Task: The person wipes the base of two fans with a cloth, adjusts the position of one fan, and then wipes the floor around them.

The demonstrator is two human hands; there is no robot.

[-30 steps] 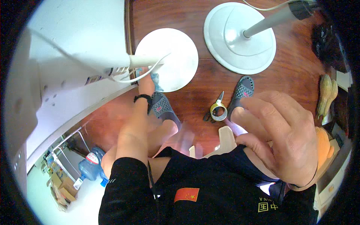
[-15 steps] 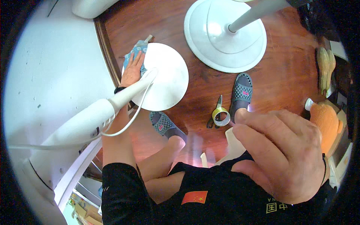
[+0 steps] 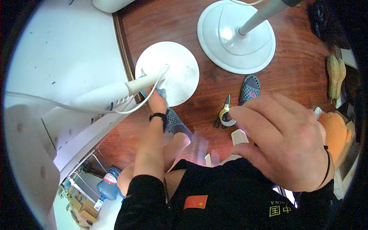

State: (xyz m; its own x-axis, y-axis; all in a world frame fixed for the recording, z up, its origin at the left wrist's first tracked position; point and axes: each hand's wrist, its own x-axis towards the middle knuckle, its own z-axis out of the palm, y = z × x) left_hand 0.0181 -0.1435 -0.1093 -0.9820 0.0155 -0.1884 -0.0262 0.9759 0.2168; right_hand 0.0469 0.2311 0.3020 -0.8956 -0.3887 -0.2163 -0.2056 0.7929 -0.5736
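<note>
A patterned blue cloth [image 3: 161, 93] is under my left hand [image 3: 157, 102] at the near left edge of a round white base [image 3: 180, 84]. Some of my left fingers are hidden behind the slanting white pole [image 3: 147, 81] that rises from this base, with a white cord [image 3: 130, 111] looping beside it. My right hand [image 3: 287, 142] hangs large and close at the right, fingers loosely bent and thumb apart from them. Nothing shows in it, though its palm is hidden.
Scissors [image 3: 227, 100] and a tape roll [image 3: 227, 117] lie on the brown floor by my slippered foot [image 3: 250, 90]. A second round base [image 3: 230, 50] stands beyond. Gourds [image 3: 335, 76] and an orange thing [image 3: 333, 132] are at right, a blue water bottle [image 3: 109, 186] at lower left.
My left hand and the cloth have moved from the base's far left side to its near left edge. My right hand stays raised in much the same pose. The view has shifted slightly.
</note>
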